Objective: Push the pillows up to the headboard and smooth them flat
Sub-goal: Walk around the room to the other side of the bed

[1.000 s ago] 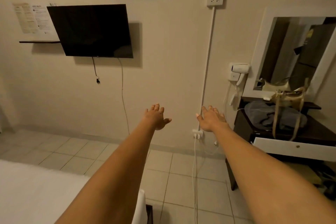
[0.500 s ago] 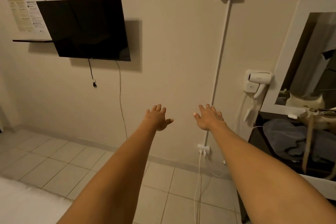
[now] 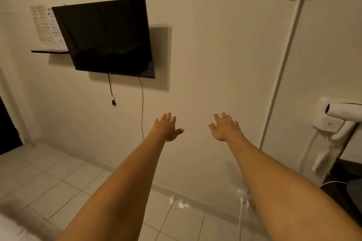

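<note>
Both my arms stretch straight out in front of me toward a bare beige wall. My left hand [image 3: 166, 127] is palm down with fingers spread and holds nothing. My right hand [image 3: 225, 127] is beside it, about a hand's width apart, also spread and holding nothing. No pillow and no headboard are in view. Only a white corner of the bed [image 3: 11, 229] shows at the bottom left.
A black TV [image 3: 105, 37] hangs on the wall at left, its loose plug [image 3: 113, 101] dangling below. A white hair dryer [image 3: 340, 115] is mounted at the right edge above a dark table [image 3: 344, 190]. White cables [image 3: 241, 213] run from a low wall socket. The floor [image 3: 49, 186] is tiled.
The view has swung left and moved closer to the wall: the mirror and dresser slid out on the right and the bed nearly out of frame. Both hands stay outstretched and spread.
</note>
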